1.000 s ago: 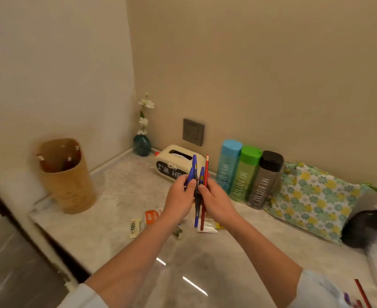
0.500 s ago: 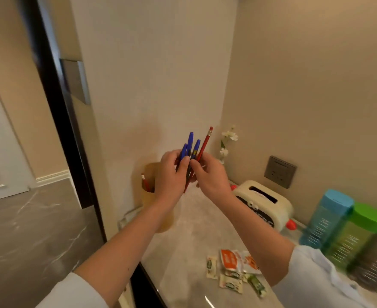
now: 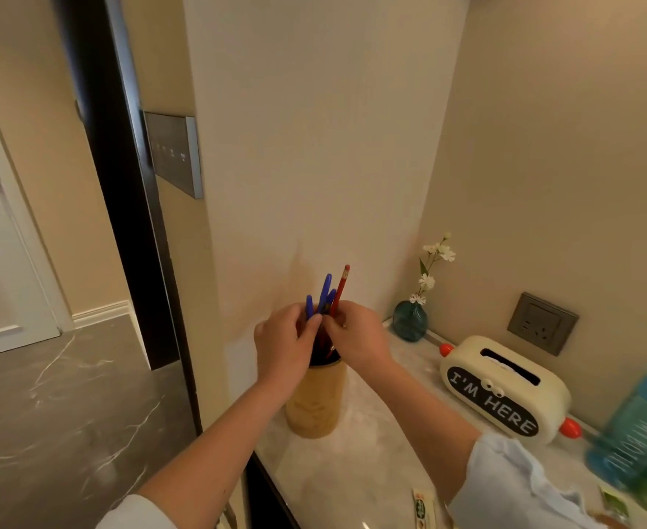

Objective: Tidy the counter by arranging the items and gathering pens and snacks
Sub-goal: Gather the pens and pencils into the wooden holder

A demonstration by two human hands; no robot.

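My left hand [image 3: 285,343] and my right hand [image 3: 356,336] together grip a bundle of blue pens [image 3: 324,295] and one red pencil [image 3: 340,288]. The bundle stands upright with its lower ends inside the mouth of a tan cylindrical holder [image 3: 314,400] at the counter's left end. My hands hover just over the holder's rim and hide most of its opening. A snack packet [image 3: 421,509] lies on the counter near the bottom edge.
A cream tissue box [image 3: 505,391] reading "I'M HERE" sits to the right, a blue vase with white flowers [image 3: 409,320] in the corner behind it. A blue bottle [image 3: 634,425] is blurred at far right. The counter [image 3: 367,452] ends at a dark doorframe on the left.
My hands carried the pen bundle from mid-counter leftward to the holder and lowered it, so its lower ends now sit inside the holder. The view swung left.
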